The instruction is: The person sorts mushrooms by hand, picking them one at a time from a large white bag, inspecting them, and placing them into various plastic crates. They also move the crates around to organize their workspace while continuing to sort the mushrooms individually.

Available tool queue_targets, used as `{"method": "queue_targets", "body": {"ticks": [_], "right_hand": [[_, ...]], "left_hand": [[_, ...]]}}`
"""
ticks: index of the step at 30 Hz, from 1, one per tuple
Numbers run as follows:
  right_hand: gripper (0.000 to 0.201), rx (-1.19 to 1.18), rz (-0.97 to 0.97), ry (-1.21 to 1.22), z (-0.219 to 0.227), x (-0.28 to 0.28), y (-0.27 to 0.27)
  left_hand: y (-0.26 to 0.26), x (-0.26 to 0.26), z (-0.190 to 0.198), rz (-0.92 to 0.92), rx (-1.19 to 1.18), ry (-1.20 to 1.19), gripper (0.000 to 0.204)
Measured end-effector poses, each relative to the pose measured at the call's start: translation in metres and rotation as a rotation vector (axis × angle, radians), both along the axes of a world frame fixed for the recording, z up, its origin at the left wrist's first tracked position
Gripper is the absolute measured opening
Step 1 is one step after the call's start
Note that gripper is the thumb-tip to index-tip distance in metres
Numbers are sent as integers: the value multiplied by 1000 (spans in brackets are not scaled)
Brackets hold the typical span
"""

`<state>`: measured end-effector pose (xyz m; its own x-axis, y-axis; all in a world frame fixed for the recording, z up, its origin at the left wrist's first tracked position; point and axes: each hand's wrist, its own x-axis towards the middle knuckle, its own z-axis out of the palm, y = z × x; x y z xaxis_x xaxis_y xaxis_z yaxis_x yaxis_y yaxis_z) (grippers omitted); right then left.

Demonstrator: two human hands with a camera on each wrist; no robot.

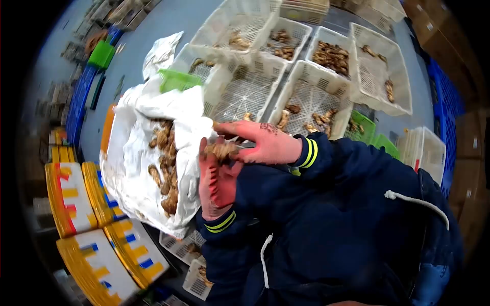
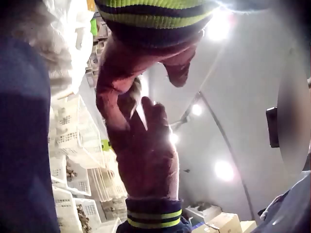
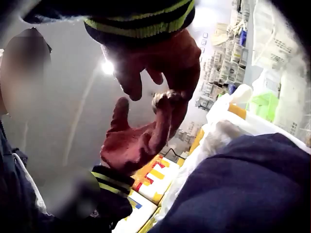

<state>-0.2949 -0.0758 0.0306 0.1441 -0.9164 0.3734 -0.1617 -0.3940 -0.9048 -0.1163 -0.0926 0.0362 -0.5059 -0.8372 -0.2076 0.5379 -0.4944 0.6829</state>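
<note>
A brown, knobbly mushroom [image 1: 222, 150] is held between the two gloved hands in front of the chest. My left hand [image 1: 217, 186], in a pink-red glove, supports it from the near side with fingers bent around it. From the other side my right hand [image 1: 270, 143] grips it with thumb and fingers; dark marks show on the back of that glove. In the right wrist view the mushroom [image 3: 164, 99] shows between the fingertips of both hands. Just left of the hands stands a box lined with white cloth [image 1: 191, 109], with several mushrooms [image 1: 166, 168] lying in it.
White plastic crates [image 1: 245, 97] holding mushrooms stand beyond the hands. A green basket [image 1: 178, 80] and a crumpled white bag [image 1: 162, 53] are near the box. Taped foam boxes [image 1: 97, 265] are stacked at lower left. A blue pallet [image 1: 446, 112] stands on the right.
</note>
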Motion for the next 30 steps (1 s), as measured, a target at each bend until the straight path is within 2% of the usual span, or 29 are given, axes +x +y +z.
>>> {"method": "queue_targets", "body": {"ticks": [2, 4, 5, 6, 7, 8, 9, 10, 11, 12, 13, 14, 15, 16, 18, 20, 21, 22, 23, 24, 26, 27, 28, 30], "right_hand": [[47, -47, -133, 8, 3, -24, 20], [39, 284, -152, -313, -14, -61, 47], [36, 406, -225, -374, -19, -82, 64], [36, 503, -317, -351, -28, -107, 86], [35, 451, -422, -309, -56, -129, 106], [35, 625, -549, -291, -58, -148, 137], [35, 548, -678, -289, -87, -167, 166], [34, 534, -789, -145, -127, -194, 198], [35, 517, -880, -351, -135, -207, 235], [33, 663, -1060, -146, -147, -226, 271], [31, 557, -1176, -256, -178, -243, 312], [28, 578, -1384, -340, -199, -254, 352], [30, 559, -1466, -493, -222, -263, 401], [31, 526, -1544, -636, -235, -271, 440], [36, 549, -1764, -894, -225, -256, 491], [53, 437, -1759, -1380, -250, -254, 550], [70, 374, -1749, -1507, -244, -242, 561], [78, 351, -1677, -1553, -247, -229, 579], [80, 272, -1671, -1689, -243, -219, 587], [82, 191, -1656, -1824, -239, -211, 592], [82, 6, -1617, -1922, -253, -210, 603], [72, -176, -1653, -1916, -267, -217, 602], [72, -164, -1634, -1920, -287, -226, 606], [57, -372, -1924, -1796, -331, -259, 612]], "left_hand": [[-2, -7, 5, -8, 54, -62, 44], [0, -17, 5, -60, 20, -96, 44], [3, -30, 7, -75, 7, -114, 46], [4, -40, 4, -114, -4, -118, 47], [6, -52, 1, -162, -35, -86, 48], [8, -64, 1, -215, -65, -56, 49], [11, -78, 3, -267, -66, -58, 49], [16, -90, 5, -271, -66, -125, 50], [20, -102, 9, -269, -71, -191, 51], [19, -114, 9, -305, -80, -197, 51], [16, -121, 6, -418, -37, -66, 51], [15, -125, 6, -528, 13, 60, 51], [18, -133, 11, -604, 60, 137, 51], [21, -142, 15, -625, 59, 134, 51], [32, -155, 21, -602, 86, 131, 58], [45, -170, 17, -654, 85, 199, 57], [55, -176, 20, -664, 134, 157, 56], [62, -180, 23, -670, 180, 113, 54], [60, -183, 13, -801, 189, 246, 52], [60, -183, 6, -806, 185, 245, 52], [69, -185, 2, -735, 266, 118, 51], [73, -186, -1, -744, 232, 91, 47], [76, -188, -3, -766, 244, 104, 44], [78, -185, -6, -756, 257, 61, 42]]}}
